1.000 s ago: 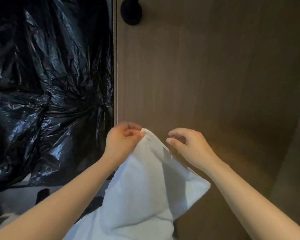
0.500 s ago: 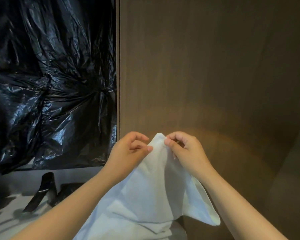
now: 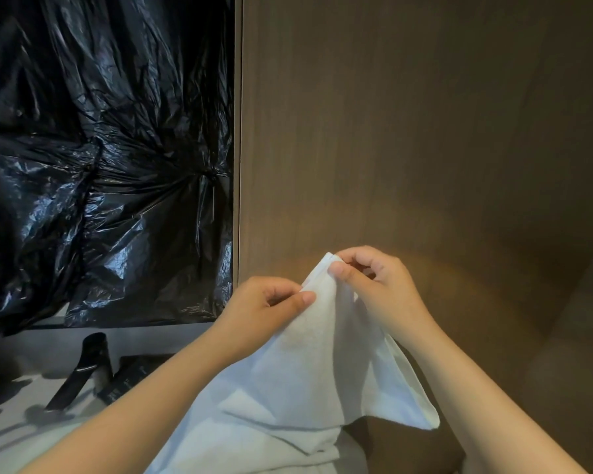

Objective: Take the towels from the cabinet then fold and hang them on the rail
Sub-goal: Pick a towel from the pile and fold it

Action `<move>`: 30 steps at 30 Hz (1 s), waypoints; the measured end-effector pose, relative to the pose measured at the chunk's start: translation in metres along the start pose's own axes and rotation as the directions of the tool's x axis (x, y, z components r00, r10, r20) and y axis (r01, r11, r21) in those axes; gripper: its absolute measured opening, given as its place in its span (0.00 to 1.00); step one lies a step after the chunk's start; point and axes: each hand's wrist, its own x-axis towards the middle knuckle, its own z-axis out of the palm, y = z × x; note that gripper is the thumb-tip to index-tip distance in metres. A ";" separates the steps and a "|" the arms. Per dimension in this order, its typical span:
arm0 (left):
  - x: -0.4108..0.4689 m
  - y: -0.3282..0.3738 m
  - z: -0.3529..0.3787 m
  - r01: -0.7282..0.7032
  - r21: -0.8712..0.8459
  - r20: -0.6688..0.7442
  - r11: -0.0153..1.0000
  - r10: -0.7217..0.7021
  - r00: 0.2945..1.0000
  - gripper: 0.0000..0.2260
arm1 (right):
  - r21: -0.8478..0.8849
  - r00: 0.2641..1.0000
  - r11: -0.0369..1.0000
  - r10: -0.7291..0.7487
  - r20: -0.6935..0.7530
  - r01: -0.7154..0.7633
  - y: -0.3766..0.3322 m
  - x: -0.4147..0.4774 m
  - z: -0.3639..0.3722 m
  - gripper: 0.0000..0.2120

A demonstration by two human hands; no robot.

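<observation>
A white towel (image 3: 302, 381) hangs in front of me, held up by its top corner. My left hand (image 3: 267, 302) pinches the towel's left edge just below that corner. My right hand (image 3: 374, 285) pinches the corner itself between thumb and fingers, slightly higher. The two hands sit close together at the towel's peak. The rest of the cloth drapes down and to the right, with one loose corner hanging at the lower right. No rail and no cabinet shelf is in view.
A brown wooden panel (image 3: 425, 131) fills the right side, straight ahead of my hands. Crumpled black plastic sheeting (image 3: 100, 165) covers the left. Below it, dark strips of tape (image 3: 86, 367) lie on a pale surface (image 3: 21, 432).
My right hand has come in and taken hold of the towel's top corner. My left hand has slid a little down the edge. The view has tilted downward.
</observation>
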 end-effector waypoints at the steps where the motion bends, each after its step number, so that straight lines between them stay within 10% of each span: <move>1: 0.001 -0.001 -0.001 -0.003 -0.004 0.008 1.000 0.003 1.000 0.18 | 0.004 1.000 1.000 0.004 -0.002 -0.004 -0.001 0.001 0.000 0.06; 12: 0.006 -0.010 -0.021 -0.046 0.151 0.050 0.987 0.039 0.998 0.32 | -0.008 0.976 1.000 -0.001 -0.218 -0.001 -0.008 0.015 -0.020 0.10; 30: 0.018 -0.025 -0.038 0.114 0.308 0.033 0.945 -0.130 0.991 0.19 | -0.299 0.883 0.947 -0.239 -0.403 0.120 -0.033 0.062 -0.079 0.09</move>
